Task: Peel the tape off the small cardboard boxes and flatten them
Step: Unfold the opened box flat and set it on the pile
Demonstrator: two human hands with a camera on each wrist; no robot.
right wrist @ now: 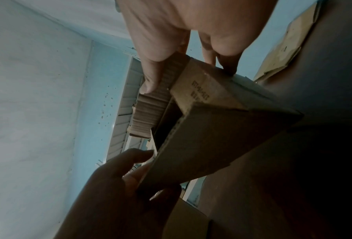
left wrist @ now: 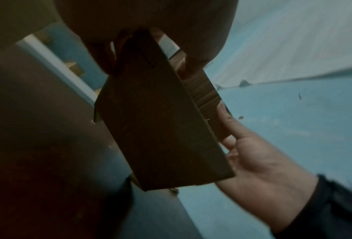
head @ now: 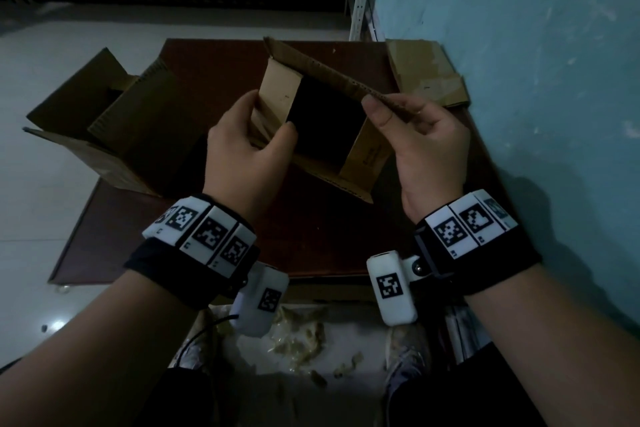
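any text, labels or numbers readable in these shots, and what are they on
Nothing reads with certainty.
Small cardboard box, held in both hands: two lines of dark print on one side panel, seen upside down in the right wrist view, too blurred to quote.
The same box in the head view: the print shows faintly on its near right panel, too small to read.
Wrist bands: square black-and-white code markers, no words.

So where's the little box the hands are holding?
In the head view the small box is mid-picture, held above the brown table between the left hand and right hand.
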